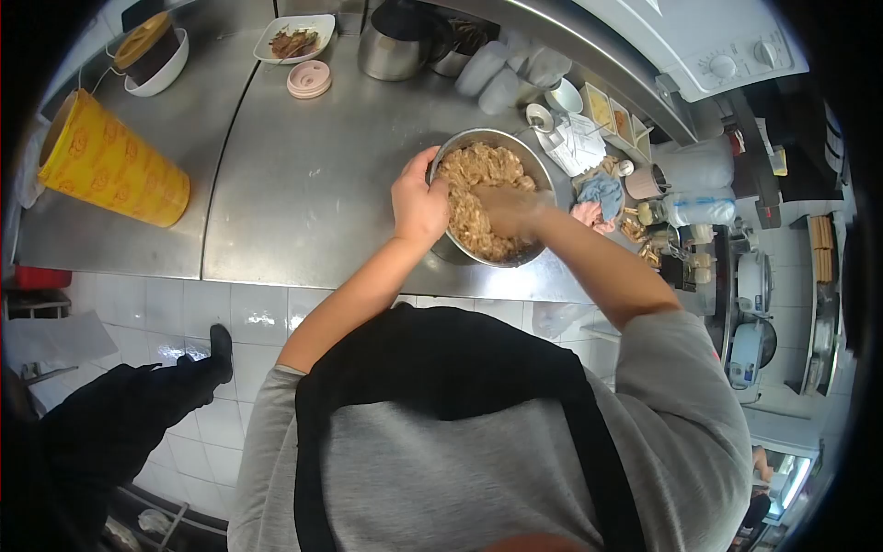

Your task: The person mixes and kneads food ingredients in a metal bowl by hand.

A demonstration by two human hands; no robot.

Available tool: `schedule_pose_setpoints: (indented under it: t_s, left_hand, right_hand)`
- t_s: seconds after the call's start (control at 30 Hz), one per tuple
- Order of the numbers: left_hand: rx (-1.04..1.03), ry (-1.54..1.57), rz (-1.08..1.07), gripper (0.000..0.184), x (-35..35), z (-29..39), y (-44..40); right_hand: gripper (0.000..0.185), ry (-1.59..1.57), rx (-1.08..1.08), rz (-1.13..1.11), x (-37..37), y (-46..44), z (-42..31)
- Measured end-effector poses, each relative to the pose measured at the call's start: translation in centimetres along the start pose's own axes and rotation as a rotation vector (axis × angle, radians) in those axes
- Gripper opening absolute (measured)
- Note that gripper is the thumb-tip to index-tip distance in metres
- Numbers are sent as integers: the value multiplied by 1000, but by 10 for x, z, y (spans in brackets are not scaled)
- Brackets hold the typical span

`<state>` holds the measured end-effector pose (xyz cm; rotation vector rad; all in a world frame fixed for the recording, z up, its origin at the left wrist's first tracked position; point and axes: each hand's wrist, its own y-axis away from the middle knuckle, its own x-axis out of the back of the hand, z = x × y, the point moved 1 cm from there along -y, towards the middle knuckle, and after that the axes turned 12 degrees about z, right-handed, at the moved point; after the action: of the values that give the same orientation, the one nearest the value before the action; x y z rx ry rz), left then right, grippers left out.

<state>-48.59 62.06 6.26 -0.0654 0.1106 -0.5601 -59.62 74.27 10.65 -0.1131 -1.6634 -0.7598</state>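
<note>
A round metal bowl (pixel 443 247) stands near the front edge of the steel counter, filled with a wet, brownish, lumpy mixture (pixel 478 170) that looks like minced or sliced meat. My left hand (pixel 422 199) grips the bowl's left rim, thumb toward the inside and fingers around the outer wall. Over the right part of the bowl, my right hand (pixel 515 213) is in the mixture, smeared by motion, and its fingers cannot be made out.
On the steel counter (pixel 303 175) are a yellow patterned container (pixel 115 161), a pink lid (pixel 309 80), a white dish of food (pixel 317 32) and a metal pitcher (pixel 384 51). Cloths (pixel 600 195) and jars crowd the right. Another person's dark-clothed leg (pixel 138 400) shows lower left.
</note>
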Motion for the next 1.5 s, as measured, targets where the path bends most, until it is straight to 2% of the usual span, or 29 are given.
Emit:
schedule_pose_setpoints:
  t_s: [0.07,0.17,0.2,0.3,0.37,0.47,0.57,0.6,0.67,0.73,0.83,0.9,0.97,1.03,1.13,1.23,1.37,1.43,1.5]
  left_hand:
    - [-10,-29,8,37,1,2,2]
    - [-2,-84,11,37,5,10,5]
    - [5,-81,8,36,4,9,3]
    - [40,-40,-1,35,3,7,-3]
    - [53,-35,-22,34,3,11,-4]
    - [60,-71,-61,33,4,19,-3]
    - [61,-79,-99,33,4,15,-8]
    - [71,-81,-112,33,4,16,-10]
    - [64,-96,-130,32,3,16,-14]
    - [32,-128,-143,31,2,13,-18]
    - [50,-63,-113,30,0,5,-19]
    - [32,-87,-112,31,0,4,-17]
    - [25,-98,-124,33,-1,6,-12]
    - [26,-98,-159,36,-1,9,-6]
    - [2,-106,-98,39,-1,3,-2]
    - [-108,-88,-83,40,0,1,4]
    - [-236,-144,-4,39,-1,7,15]
    - [-251,-158,14,39,-1,6,20]
    - [-202,-148,27,38,-3,6,21]
  right_hand:
    - [43,139,-168,-189,18,-9,-21]
    - [43,218,-140,-226,12,-20,-18]
    - [45,192,-123,-225,17,-18,-18]
    - [51,324,98,-438,42,-17,-23]
    - [52,285,186,-340,83,17,-42]
    - [47,-142,259,-251,131,36,-22]
    - [43,-87,437,-235,125,2,8]
    - [43,-160,307,-195,114,-11,8]
    - [41,-234,317,-76,72,-49,15]
    - [43,-346,287,-347,58,-72,-8]
    - [41,-103,394,-480,57,-75,-39]
    - [28,132,519,-433,13,-85,-20]
    - [23,232,654,-295,-2,-73,-7]
    - [23,189,782,-62,10,-27,-3]
    - [26,146,968,288,32,35,9]
    - [29,19,731,395,28,52,36]
    - [31,3,85,101,-11,19,20]
    - [31,187,-40,-235,-10,-9,3]
    - [31,203,-31,-241,-6,-14,0]
